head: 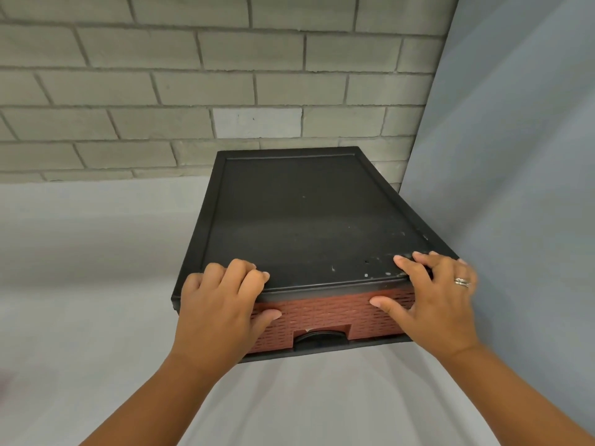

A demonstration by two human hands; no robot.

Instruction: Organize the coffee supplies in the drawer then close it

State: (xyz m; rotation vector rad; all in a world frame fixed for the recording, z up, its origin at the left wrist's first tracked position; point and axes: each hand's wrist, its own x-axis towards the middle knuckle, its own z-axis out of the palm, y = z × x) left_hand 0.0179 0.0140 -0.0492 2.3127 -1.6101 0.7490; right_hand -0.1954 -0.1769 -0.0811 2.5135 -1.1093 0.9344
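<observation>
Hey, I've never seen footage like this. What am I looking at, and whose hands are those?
No machine: these are a person's two bare hands, filmed by a camera worn on their head, looking down. It is the only view. On a pale surface by a brick wall stands a black drawer unit; its reddish drawer front sits pushed in. The left hand and right hand each hold its front edge, fingers curled on top, thumbs against the drawer front. No coffee supplies show.

No legible text, label, brand or number on the drawer [322, 313] or brick wall [193, 75].
</observation>
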